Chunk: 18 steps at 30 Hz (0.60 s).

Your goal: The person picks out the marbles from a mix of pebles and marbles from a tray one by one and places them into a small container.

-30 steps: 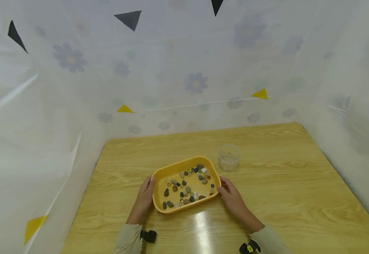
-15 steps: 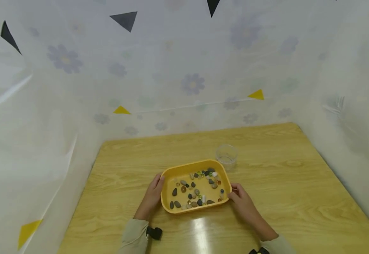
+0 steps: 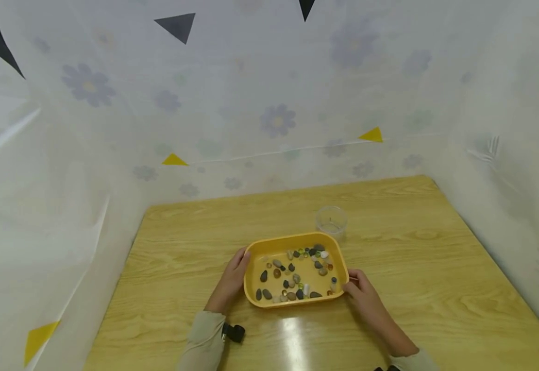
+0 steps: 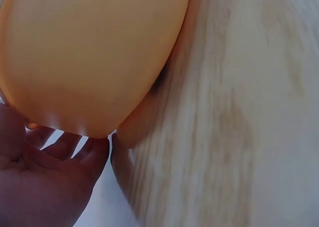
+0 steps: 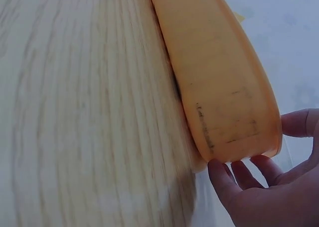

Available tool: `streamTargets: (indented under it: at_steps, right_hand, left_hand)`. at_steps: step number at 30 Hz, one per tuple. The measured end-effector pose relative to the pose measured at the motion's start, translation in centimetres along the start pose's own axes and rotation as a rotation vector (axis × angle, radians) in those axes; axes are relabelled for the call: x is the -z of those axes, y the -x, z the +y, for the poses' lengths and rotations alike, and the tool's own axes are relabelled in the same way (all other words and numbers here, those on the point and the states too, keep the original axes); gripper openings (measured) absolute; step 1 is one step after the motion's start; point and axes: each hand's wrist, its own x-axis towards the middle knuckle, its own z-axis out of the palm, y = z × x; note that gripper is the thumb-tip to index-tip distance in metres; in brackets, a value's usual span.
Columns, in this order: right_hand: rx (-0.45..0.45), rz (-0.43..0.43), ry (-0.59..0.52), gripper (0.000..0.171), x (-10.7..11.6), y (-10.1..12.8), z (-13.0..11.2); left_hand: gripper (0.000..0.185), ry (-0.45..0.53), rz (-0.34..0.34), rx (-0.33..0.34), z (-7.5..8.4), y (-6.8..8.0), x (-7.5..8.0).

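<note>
Sleeves, pale beige, are entering at the near edge of the head view, with a small black wrist-mounted unit (image 3: 234, 332) showing by the left cuff. Left hand (image 3: 230, 281) is lying against the left end of the yellow tray (image 3: 257, 255), fingers curling up round its rim; the left wrist view is showing the fingers (image 4: 75, 150) tucking under the tray's rounded wall (image 4: 89, 62). Right hand (image 3: 367, 300) is gripping the tray's right near corner, thumb over the rim and fingers (image 5: 234, 179) under the wall (image 5: 219, 82) in the right wrist view. So both hands are grasping the tray, one at each end.

Tray is sitting on the wooden table (image 3: 436, 268), near the middle of the near half, long axis running left to right. Inside, loose pebbles (image 3: 297, 275) are lying scattered: dark grey, brown, tan and a few white ones, with some small green and amber glassy beads (image 3: 303, 252) among them. Most are gathering toward the right and near parts of the floor; the left far part is showing bare yellow.

Just beyond the tray's far right corner, a clear plastic cup (image 3: 331, 221) is standing upright; whether it is touching the tray cannot be told, nor its contents.

Behind the table, a white floral sheet (image 3: 274, 118) with yellow and black triangles is hanging.
</note>
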Motion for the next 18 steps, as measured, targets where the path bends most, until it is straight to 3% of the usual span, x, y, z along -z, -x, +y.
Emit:
streamTargets:
  at_steps: [10,15,18]
  right_hand:
    - [-0.004,-0.018,0.024,0.032,0.2,0.3,-0.4]
    - [0.001,-0.020,0.104,0.033,0.3,0.2,-0.7]
    - [0.002,-0.001,0.146,0.036,0.7,0.3,-0.9]
  left_hand:
    - [0.045,-0.030,0.069,-0.021,-3.1,-1.0,-0.4]
    - [0.043,-0.022,0.088,-0.012,-2.9,-0.9,-0.1]
    - [0.043,-0.021,0.078,0.005,-1.3,0.0,0.1]
